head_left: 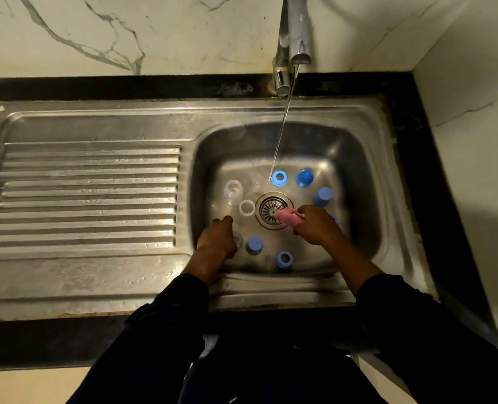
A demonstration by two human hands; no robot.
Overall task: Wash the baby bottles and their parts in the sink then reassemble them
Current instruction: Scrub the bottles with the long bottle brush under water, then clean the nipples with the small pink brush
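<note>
Baby bottle parts lie scattered in the steel sink basin [355,176]. A clear bottle [234,192] and a second clear part [247,207] stand left of the drain [266,206]. A blue ring [279,178] and two blue caps [305,178] [323,196] sit at the back right. Another blue cap [254,245] and blue ring [284,259] sit at the front. My right hand [317,227] grips a pink sponge [288,218] over the drain. My left hand [217,240] is low at the basin's left with its fingers curled; a small clear part [238,239] sits against it.
The tap [297,33] at the back runs a thin stream of water [282,132] that lands near the blue ring. A ribbed draining board [90,193] lies left of the basin. A black counter [434,170] frames the sink, with a wall close on the right.
</note>
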